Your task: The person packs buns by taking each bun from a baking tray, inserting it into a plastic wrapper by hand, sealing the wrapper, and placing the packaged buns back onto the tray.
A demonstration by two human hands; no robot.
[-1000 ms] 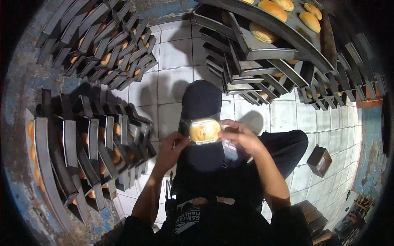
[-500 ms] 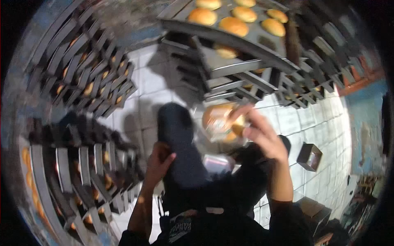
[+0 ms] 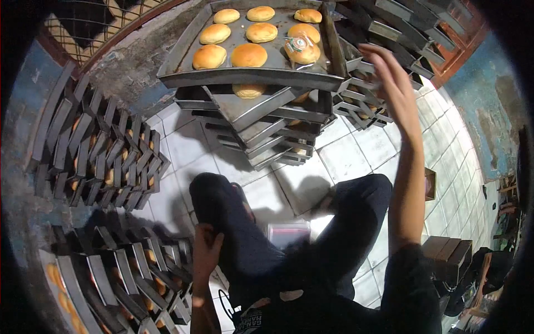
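Observation:
My right hand [image 3: 392, 83] is raised just off the right end of the metal baking tray [image 3: 253, 79], fingers stretched out and holding nothing. On that tray lie several golden buns [image 3: 250, 55]. Near the right side, a bun in a clear printed wrapper [image 3: 302, 50] rests against another bun. My left hand [image 3: 207, 247] lies against my left thigh, fingers loosely curled and thumb apart, with nothing visible in it. A clear plastic box or pack [image 3: 288, 235] sits low between my legs.
More trays are stacked crosswise beneath the top one. Tall tray stacks with buns stand at far left [image 3: 105, 150], lower left [image 3: 119, 278] and upper right [image 3: 389, 33]. Cardboard boxes [image 3: 446, 257] sit at right on the white tiled floor [image 3: 367, 150].
My right hand has let go of the wrapped bun, now on the tray, and moved up and right. My left hand stays at my thigh. The view has shifted to show more of the tray.

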